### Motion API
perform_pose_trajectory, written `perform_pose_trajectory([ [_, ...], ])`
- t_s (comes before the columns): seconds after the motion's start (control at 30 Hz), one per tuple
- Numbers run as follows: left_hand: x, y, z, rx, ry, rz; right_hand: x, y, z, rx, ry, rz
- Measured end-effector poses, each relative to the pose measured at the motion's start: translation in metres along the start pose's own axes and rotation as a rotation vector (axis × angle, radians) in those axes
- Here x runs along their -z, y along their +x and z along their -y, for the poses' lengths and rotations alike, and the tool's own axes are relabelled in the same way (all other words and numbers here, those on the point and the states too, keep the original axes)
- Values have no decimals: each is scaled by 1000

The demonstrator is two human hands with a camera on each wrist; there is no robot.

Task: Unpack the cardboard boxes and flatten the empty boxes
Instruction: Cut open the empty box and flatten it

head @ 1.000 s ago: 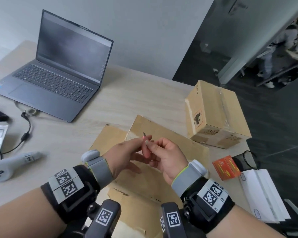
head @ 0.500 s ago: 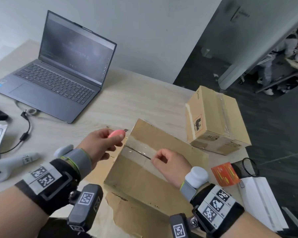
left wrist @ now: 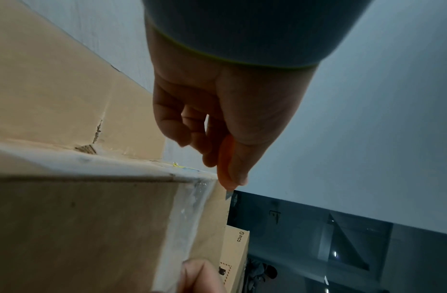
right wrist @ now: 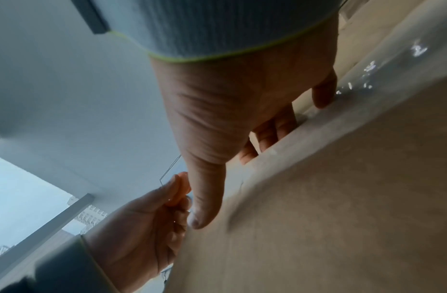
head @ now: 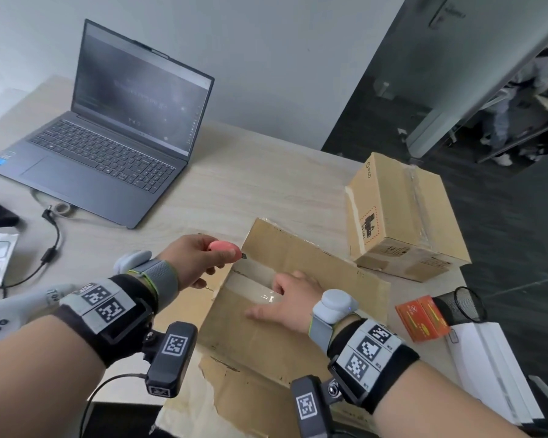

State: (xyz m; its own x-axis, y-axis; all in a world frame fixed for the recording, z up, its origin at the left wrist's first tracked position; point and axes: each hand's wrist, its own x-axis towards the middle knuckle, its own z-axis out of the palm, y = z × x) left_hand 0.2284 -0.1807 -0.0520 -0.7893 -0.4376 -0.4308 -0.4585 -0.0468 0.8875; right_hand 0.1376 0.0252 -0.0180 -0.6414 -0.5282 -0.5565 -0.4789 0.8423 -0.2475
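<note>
Your left hand [head: 193,260] has its grip clamped on a small pink cutter [head: 224,247], thumb and fingers pinching its body, with the short blade tip poking out right at the left end of the taped seam [head: 256,282] on the near cardboard box [head: 301,314]. In the left wrist view the blade sits just at the box's corner edge, where the clear tape wraps over. Your right hand [head: 290,300] lies flat on top of that box, its grip apart and fingers straight, fingertips pressing on the glossy tape along the seam. The box stands on the bench [head: 234,184], partly over a flattened sheet of cardboard [head: 234,384] near you. A second, sealed cardboard box [head: 402,216] sits further right on the bench, well apart from your hands. An open laptop [head: 114,134] stands at far left, and a small orange packet [head: 423,317] lies to the right of your wrist.
</note>
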Motion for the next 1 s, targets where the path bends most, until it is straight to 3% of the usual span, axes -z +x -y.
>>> perform_pose_trajectory([
  [0.2, -3, 3, 0, 42, -102, 54, 7, 4, 12, 113, -16, 20],
  [0.37, 5, 0, 1, 83, -166, 106, 5, 1, 20, 147, 216, 76],
  [1.0, 13, 3, 6, 92, 33, 21, 2, 4, 17, 173, 320, 79],
])
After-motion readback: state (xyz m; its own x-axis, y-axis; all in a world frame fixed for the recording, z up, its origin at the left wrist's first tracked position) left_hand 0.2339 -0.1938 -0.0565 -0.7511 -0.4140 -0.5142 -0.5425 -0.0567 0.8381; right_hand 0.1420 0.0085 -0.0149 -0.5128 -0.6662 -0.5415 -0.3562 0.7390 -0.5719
